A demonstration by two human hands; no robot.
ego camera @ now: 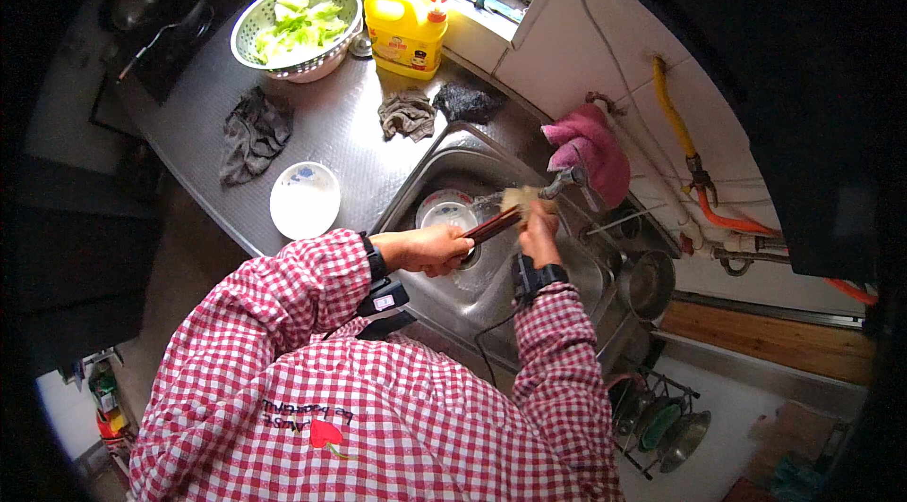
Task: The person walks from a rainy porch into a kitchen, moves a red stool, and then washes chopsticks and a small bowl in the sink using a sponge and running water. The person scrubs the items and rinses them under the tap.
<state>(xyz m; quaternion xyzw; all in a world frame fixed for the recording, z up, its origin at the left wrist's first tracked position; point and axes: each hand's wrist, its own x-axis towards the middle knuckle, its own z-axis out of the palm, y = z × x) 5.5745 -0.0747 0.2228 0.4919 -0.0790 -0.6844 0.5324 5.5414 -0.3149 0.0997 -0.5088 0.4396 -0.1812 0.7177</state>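
Observation:
My left hand (436, 249) is closed around one end of a bundle of dark chopsticks (494, 224) above the steel sink (464, 165). At their other end, my right hand (540, 236) presses a pale beige scrubbing cloth or sponge (523, 200) around the sticks, just below the metal faucet (565, 180). Water runs near the cloth. A white bowl with red marks (445, 209) lies in the sink under the chopsticks, partly hidden by my left hand. Left of the sink, a white bowl with blue marks (305, 200) stands on the counter.
A colander of lettuce (301, 27), a yellow plastic jug (406, 34) and crumpled rags (256, 135) are on the steel counter (205, 126). A pink towel (592, 148) hangs by the faucet. A metal pot (648, 284) stands right of the sink, with a dish rack (655, 424) below.

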